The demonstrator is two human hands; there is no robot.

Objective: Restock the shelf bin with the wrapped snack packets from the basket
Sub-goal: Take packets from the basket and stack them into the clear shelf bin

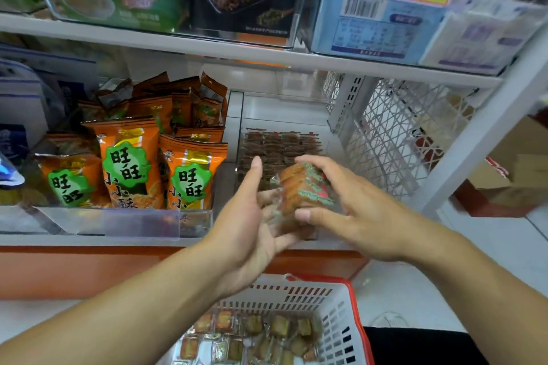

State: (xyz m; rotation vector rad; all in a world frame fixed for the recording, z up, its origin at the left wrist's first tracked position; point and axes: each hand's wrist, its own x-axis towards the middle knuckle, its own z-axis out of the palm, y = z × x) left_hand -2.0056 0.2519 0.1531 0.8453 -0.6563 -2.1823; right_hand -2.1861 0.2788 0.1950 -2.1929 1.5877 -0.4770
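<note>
A stack of clear-wrapped brown snack packets (pixel 302 190) is held in front of the shelf bin (pixel 284 109). My right hand (pixel 355 210) grips the stack from the right, thumb below and fingers over the top. My left hand (pixel 252 216) is palm up with straight fingers, supporting the stack from the left and underneath. Rows of the same packets (pixel 278 145) lie flat in the bin behind my hands. The white basket with a red rim (pixel 341 326) sits below, holding several more loose packets (pixel 255 338).
Orange snack bags (pixel 130 163) fill the bin to the left behind a clear front lip. A white mesh divider (pixel 394 133) closes the shelf on the right. The upper shelf (pixel 237 50) carries boxed goods and a price tag. Cardboard boxes stand far right.
</note>
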